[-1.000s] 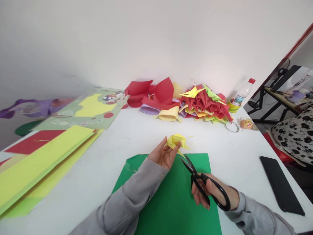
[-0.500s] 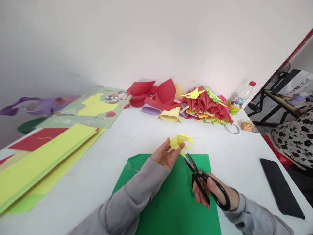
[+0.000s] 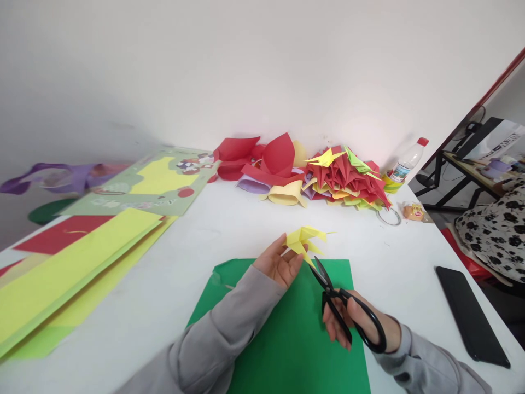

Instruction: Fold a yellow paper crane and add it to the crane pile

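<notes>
Centrally: left hand pinching folded paper; right hand clasping scissors, blades at its lower tip; folding seemingly done, trimming barely begun.

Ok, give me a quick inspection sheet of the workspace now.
Surface: white table, green paper sheet flat at the near edge.
Job's things: yellow folded paper figure; black scissors, blades slightly apart at its lower tip.
Clutter: pile of red and yellow folded paper figures, stacked yellow-green sheets, red-capped plastic bottle, black phone.
Hands: left hand pinches the figure; right hand grips the scissors.
Cables: nothing seen on the table.
Surroundings: white wall; person in black-and-white floral garment at right.
</notes>
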`<state>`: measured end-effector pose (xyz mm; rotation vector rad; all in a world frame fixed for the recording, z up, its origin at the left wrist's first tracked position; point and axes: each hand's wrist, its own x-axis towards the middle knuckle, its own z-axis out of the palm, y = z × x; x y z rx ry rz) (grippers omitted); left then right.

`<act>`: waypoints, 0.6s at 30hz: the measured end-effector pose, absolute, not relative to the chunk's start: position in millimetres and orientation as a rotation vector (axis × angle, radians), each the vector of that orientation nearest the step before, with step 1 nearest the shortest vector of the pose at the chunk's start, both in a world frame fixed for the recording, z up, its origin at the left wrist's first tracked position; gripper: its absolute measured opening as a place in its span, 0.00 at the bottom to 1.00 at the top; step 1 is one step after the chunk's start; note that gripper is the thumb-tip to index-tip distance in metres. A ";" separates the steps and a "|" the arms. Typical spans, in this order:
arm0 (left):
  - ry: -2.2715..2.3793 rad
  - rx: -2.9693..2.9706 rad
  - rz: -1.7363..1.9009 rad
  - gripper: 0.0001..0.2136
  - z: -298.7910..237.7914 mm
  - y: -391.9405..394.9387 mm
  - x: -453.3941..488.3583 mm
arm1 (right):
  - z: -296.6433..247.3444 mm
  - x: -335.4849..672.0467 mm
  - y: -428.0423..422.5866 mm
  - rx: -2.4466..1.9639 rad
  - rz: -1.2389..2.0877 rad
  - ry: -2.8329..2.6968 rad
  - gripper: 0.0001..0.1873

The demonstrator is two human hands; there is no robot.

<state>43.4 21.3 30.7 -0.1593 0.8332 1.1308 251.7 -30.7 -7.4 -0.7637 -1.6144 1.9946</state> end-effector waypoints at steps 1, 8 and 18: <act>0.830 -0.152 1.137 0.18 28.8 21.8 42.9 | -8.8 251.8 -30.8 -0.769 1.999 -1.600 0.36; 0.818 -0.090 1.192 0.17 23.1 23.7 39.1 | -14.1 252.0 -29.6 -0.790 1.998 -1.554 0.36; 0.776 -0.025 1.179 0.13 8.9 26.1 32.3 | 1.5 250.0 -30.3 -0.912 1.897 -1.645 0.35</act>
